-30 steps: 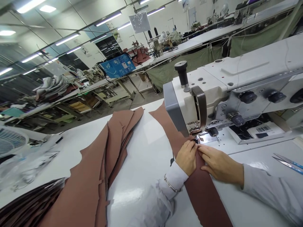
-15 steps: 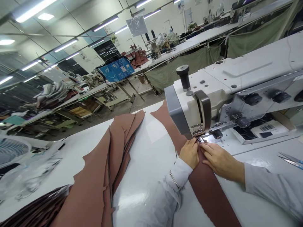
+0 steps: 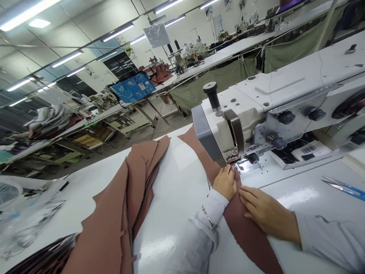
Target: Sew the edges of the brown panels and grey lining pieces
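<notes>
A long brown fabric panel (image 3: pixel 246 236), perhaps leather-like, runs under the needle area of a white sewing machine (image 3: pixel 211 133) and hangs toward me. My left hand (image 3: pixel 224 183) is closed on the panel's left side, fingertips close to the presser foot (image 3: pixel 234 160). Along the right edge of the same panel rests my right hand (image 3: pixel 266 211), fingers stretched out, a little nearer to me. The undersides of both hands are hidden. Light shines on the metal needle plate (image 3: pixel 248 166).
Stacked brown panels (image 3: pixel 108 213) lie left on the white table (image 3: pixel 168 198). Darker folded pieces (image 3: pixel 42 255) and clear plastic (image 3: pixel 25 224) are at the far left. Blue-handled snips (image 3: pixel 345 188) lie right, near an open box (image 3: pixel 302 152) behind the needle.
My right hand has drawn back from the needle toward me along the panel's edge. My left hand stays near the presser foot. The whole view has shifted slightly.
</notes>
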`<state>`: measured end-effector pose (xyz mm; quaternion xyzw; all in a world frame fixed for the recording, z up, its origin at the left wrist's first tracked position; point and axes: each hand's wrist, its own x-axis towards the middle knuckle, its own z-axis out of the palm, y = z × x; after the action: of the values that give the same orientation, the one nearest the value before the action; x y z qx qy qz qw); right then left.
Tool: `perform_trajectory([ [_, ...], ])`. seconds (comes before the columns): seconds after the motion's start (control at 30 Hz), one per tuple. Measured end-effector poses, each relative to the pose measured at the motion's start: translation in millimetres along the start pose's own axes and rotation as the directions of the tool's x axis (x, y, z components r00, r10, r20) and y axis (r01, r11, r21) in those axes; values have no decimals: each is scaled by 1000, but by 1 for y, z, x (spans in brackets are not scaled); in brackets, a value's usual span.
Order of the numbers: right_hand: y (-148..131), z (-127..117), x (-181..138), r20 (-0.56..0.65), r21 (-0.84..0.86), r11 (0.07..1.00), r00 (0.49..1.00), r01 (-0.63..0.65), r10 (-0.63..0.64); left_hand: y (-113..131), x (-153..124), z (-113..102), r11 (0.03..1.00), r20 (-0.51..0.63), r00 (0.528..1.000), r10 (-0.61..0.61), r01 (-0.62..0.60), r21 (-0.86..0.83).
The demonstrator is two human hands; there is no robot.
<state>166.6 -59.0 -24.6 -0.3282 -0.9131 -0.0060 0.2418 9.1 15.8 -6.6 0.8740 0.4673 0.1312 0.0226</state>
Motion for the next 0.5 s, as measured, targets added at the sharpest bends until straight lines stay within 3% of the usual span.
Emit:
perform_trajectory([
  [0.5, 13, 11, 19, -27, -55, 998, 1000, 3, -5, -19, 20, 6, 997, -2, 997, -71, 71, 20],
])
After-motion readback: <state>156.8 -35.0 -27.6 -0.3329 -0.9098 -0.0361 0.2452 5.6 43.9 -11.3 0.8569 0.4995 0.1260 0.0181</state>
